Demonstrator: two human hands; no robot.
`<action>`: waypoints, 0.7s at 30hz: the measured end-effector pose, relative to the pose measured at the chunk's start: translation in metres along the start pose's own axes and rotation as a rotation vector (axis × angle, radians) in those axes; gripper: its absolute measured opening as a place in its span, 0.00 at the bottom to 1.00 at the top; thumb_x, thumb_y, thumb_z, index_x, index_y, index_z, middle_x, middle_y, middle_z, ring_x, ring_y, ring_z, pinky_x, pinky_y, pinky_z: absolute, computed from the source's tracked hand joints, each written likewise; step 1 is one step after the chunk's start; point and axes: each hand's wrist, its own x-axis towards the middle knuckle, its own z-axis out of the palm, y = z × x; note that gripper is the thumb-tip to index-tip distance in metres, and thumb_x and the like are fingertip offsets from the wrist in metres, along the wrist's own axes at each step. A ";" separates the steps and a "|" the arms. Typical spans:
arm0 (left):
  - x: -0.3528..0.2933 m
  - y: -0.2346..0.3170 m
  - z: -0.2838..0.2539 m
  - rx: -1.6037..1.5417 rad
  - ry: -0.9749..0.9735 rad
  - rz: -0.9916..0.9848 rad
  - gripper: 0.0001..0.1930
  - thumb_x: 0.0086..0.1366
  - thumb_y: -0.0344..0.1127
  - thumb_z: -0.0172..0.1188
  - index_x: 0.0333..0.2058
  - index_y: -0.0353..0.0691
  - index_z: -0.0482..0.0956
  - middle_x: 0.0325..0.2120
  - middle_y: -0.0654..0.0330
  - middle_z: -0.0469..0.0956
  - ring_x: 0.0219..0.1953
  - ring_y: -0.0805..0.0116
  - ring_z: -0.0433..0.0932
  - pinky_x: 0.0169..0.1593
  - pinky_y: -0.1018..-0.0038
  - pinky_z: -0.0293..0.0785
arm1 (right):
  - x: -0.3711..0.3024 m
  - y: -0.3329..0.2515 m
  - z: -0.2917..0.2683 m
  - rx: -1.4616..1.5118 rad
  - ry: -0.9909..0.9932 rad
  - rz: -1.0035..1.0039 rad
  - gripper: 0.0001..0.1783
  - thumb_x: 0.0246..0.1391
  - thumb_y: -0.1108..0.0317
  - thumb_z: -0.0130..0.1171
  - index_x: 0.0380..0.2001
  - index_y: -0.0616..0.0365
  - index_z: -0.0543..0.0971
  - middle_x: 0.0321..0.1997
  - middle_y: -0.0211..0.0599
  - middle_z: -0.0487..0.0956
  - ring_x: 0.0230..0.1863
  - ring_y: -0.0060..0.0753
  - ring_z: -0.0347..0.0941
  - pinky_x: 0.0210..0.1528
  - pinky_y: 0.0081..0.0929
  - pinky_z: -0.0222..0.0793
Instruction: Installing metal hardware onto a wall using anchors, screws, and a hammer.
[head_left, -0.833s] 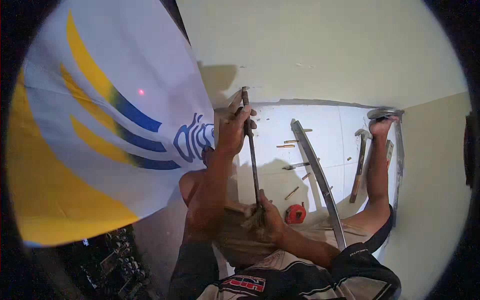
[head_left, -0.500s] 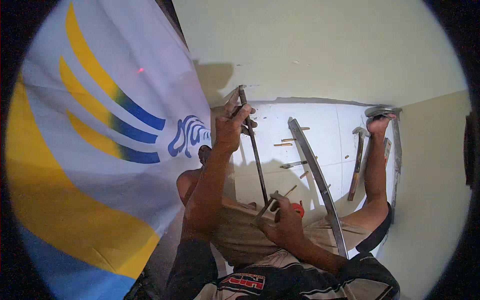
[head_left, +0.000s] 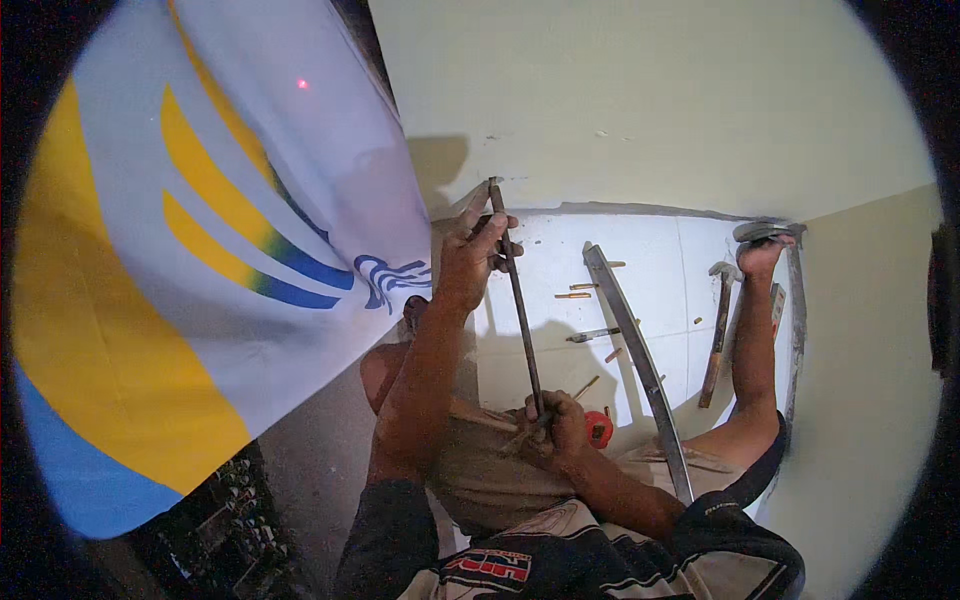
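Note:
My left hand (head_left: 478, 252) is closed around the upper part of a long dark metal rod (head_left: 521, 315). The rod's top end meets the pale wall (head_left: 600, 90) just above the floor, at a small chipped spot. Over my lap, my right hand (head_left: 556, 428) wraps around the rod's lower end; its fingers partly hide that end and whatever else may be in the palm. Close beside the right hand is a red tape measure (head_left: 599, 430). A grey metal bar (head_left: 632, 345) slants from the floor to my right leg.
On the white tiled floor (head_left: 655, 250) lie a hammer (head_left: 717, 340), a dark pen (head_left: 593, 335) and several thin brown sticks (head_left: 573, 295). A white, yellow and blue cloth banner (head_left: 270, 330) hangs at the left. My sandalled right foot (head_left: 762, 255) rests by the corner.
My right hand has closed on the rod's lower end; the dark tool seen in it before is now hidden. The banner has swung and its lower edge has lifted.

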 end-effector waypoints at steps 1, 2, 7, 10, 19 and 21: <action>0.000 -0.001 0.001 -0.002 0.002 -0.003 0.27 0.68 0.39 0.59 0.64 0.44 0.67 0.34 0.57 0.80 0.27 0.70 0.81 0.26 0.77 0.76 | -0.004 -0.004 0.003 0.019 -0.371 0.095 0.28 0.61 0.43 0.48 0.28 0.60 0.78 0.27 0.40 0.78 0.28 0.38 0.74 0.30 0.32 0.72; 0.001 -0.001 0.002 0.005 -0.003 0.013 0.26 0.68 0.38 0.59 0.64 0.43 0.67 0.35 0.57 0.80 0.27 0.69 0.81 0.27 0.77 0.76 | -0.008 -0.005 0.005 0.020 -0.367 0.095 0.28 0.61 0.43 0.48 0.28 0.60 0.78 0.27 0.40 0.78 0.28 0.38 0.74 0.30 0.32 0.72; 0.004 -0.005 -0.002 -0.005 0.041 0.062 0.27 0.68 0.36 0.59 0.64 0.40 0.66 0.37 0.55 0.81 0.30 0.68 0.82 0.29 0.76 0.79 | -0.041 -0.001 0.049 -0.257 0.362 0.082 0.34 0.57 0.37 0.56 0.46 0.61 0.72 0.36 0.44 0.77 0.32 0.35 0.75 0.31 0.30 0.71; 0.001 -0.002 -0.001 0.041 0.008 0.008 0.28 0.67 0.36 0.59 0.64 0.38 0.65 0.38 0.55 0.80 0.34 0.70 0.81 0.33 0.74 0.82 | -0.069 0.006 0.030 -1.438 0.463 -0.378 0.43 0.49 0.46 0.71 0.58 0.61 0.65 0.46 0.56 0.74 0.48 0.47 0.73 0.47 0.46 0.71; 0.000 0.001 0.006 0.019 0.024 0.005 0.28 0.67 0.36 0.60 0.64 0.41 0.65 0.42 0.59 0.75 0.43 0.70 0.76 0.36 0.72 0.81 | -0.021 0.015 0.079 -1.484 0.245 -0.933 0.33 0.58 0.61 0.62 0.61 0.67 0.63 0.50 0.54 0.75 0.47 0.48 0.78 0.48 0.41 0.74; 0.002 0.001 0.000 0.060 0.009 -0.053 0.29 0.67 0.38 0.60 0.65 0.40 0.64 0.40 0.60 0.76 0.39 0.70 0.78 0.35 0.74 0.80 | -0.021 0.015 0.077 -1.235 0.140 -0.928 0.31 0.63 0.59 0.57 0.61 0.67 0.63 0.49 0.53 0.76 0.49 0.47 0.78 0.48 0.43 0.75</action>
